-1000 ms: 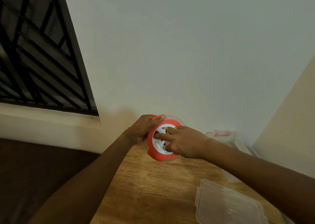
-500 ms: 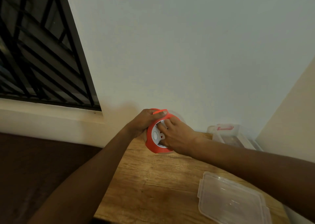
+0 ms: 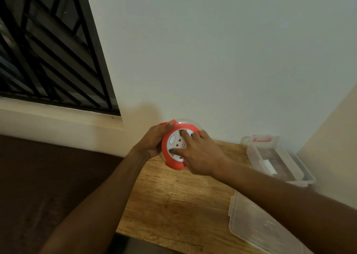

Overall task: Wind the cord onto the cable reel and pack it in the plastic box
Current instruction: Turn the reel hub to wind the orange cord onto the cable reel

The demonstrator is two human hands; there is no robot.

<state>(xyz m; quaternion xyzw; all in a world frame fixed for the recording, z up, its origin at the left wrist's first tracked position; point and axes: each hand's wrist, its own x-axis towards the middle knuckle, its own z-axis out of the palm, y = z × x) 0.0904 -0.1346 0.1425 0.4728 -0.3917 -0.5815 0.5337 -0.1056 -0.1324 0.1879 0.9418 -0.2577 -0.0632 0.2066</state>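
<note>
A round cable reel (image 3: 174, 147) with an orange rim and a white socket face is held upright above the far end of the wooden table (image 3: 173, 201). My left hand (image 3: 151, 141) grips its orange rim from the left, thumb on the top edge. My right hand (image 3: 199, 154) lies over the white face, its fingers curled onto the centre near the top. No cord is visible. The clear plastic box (image 3: 274, 159) stands open at the table's far right corner.
A clear plastic lid (image 3: 257, 223) lies flat near the table's right front edge. A white wall rises right behind the reel, and a second wall closes the right side. A barred window (image 3: 50, 47) fills the upper left. Dark floor lies left of the table.
My right hand has turned on the reel's white face, its fingers moving from the middle up toward the top. The left hand keeps its grip on the rim.
</note>
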